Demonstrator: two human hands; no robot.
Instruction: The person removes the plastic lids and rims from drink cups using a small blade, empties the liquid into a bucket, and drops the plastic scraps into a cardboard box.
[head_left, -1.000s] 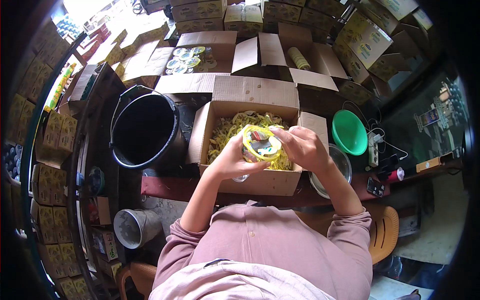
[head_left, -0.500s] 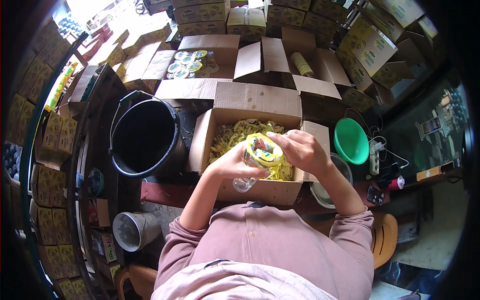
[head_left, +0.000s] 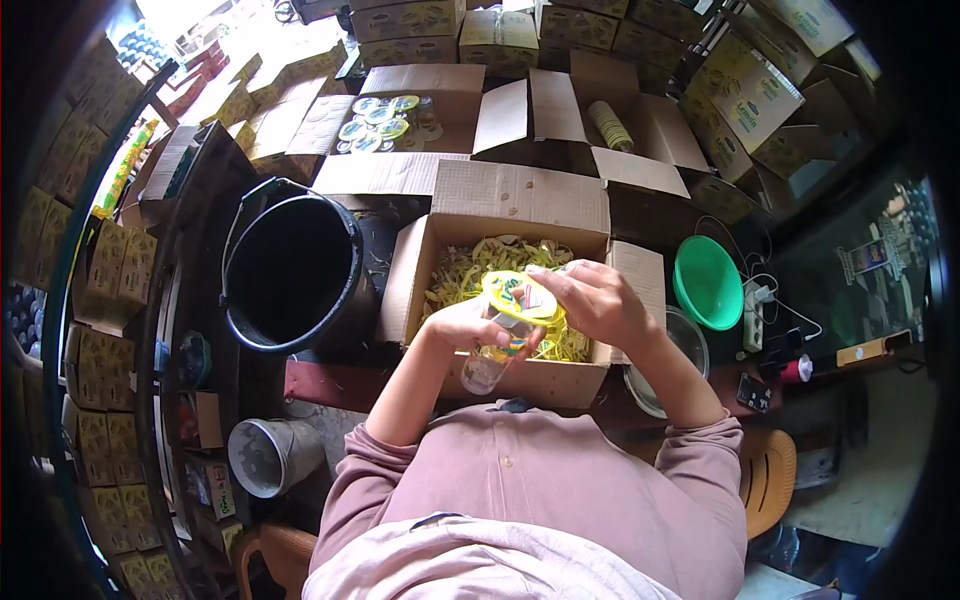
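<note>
My left hand (head_left: 465,327) is wrapped round a clear plastic cup (head_left: 485,370), which tilts with its base toward me. A round yellow printed lid film (head_left: 515,292) covers the cup's upper end. The fingers of my right hand (head_left: 605,303) are pinched at the right edge of this film; the exact contact is partly hidden by the fingers. Both hands are above an open cardboard box (head_left: 520,190), in which a heap of yellow and clear film strips (head_left: 465,272) lies.
A black bucket (head_left: 357,270) stands left of the box, with a grey bucket (head_left: 310,450) lower down. To the right are a green bowl (head_left: 708,283), a pale round container (head_left: 645,395) and a power strip (head_left: 752,325). Behind, lidded cups (head_left: 375,125) and a cup stack (head_left: 610,127) lie in boxes.
The cup has turned in my left hand, so the printed film now faces up more broadly and more of the clear side shows. My right hand stays at the film's edge.
</note>
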